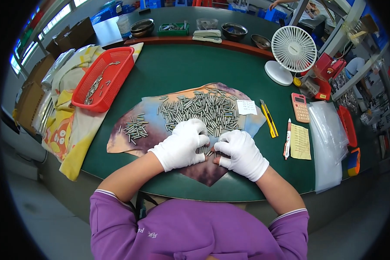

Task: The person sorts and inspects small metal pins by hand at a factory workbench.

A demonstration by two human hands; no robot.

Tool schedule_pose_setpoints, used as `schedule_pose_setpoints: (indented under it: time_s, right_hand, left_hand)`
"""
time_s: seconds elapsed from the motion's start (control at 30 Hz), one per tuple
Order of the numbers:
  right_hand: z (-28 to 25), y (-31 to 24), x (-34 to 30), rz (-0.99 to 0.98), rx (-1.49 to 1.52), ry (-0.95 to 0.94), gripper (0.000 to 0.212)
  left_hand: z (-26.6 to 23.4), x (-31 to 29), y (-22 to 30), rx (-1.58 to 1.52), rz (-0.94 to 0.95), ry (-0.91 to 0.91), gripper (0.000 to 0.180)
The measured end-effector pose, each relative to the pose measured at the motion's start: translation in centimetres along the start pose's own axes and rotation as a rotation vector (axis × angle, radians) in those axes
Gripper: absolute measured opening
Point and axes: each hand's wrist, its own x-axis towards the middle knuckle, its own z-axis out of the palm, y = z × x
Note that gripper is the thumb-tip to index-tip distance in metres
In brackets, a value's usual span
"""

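My left hand (181, 146) and my right hand (242, 154) wear white gloves with bare fingertips. They meet at the near edge of a large heap of small silvery metal pins (199, 109), spread on a tie-dyed cloth (154, 104). Several pins lie in a row under the curled fingers of the left hand. Thumb and forefinger of the right hand close round a pin (215, 154) beside that row; its fingertips are partly hidden. A smaller pile of pins (136, 127) sits apart on the cloth's left side.
On the left, a red plastic basket (104, 78) holds some pins. A yellow cutter knife (269, 119), pink calculator (300, 107), pen (287, 138), yellow note (300, 142) and clear plastic bags (327, 143) lie rightward. Behind them stands a white fan (294, 50). Metal bowls (234, 31) line the back.
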Motion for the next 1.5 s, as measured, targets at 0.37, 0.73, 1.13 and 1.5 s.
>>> schedule_pose_setpoints:
  time_s: [0.37,0.73,1.13,1.5]
  right_hand:
    - [-1.1,-0.3,-0.4,0.161,-0.163,0.031,0.009]
    - [-0.2,-0.4,-0.3,0.149,-0.012,-0.018,0.018]
    - [0.7,-0.8,-0.1,0.191,-0.074,-0.024,0.027]
    - [0.9,-0.9,0.0,0.159,-0.063,-0.011,0.026]
  left_hand:
    - [-1.1,-0.7,-0.4,-0.015,-0.107,0.017,0.021]
    - [-0.8,-1.3,-0.8,-0.004,-0.026,0.011,0.016]
    - [-0.3,-1.0,-0.7,-0.016,-0.057,0.014,0.028]
    - [0.9,-1.0,-0.2,0.032,-0.05,0.08,0.025]
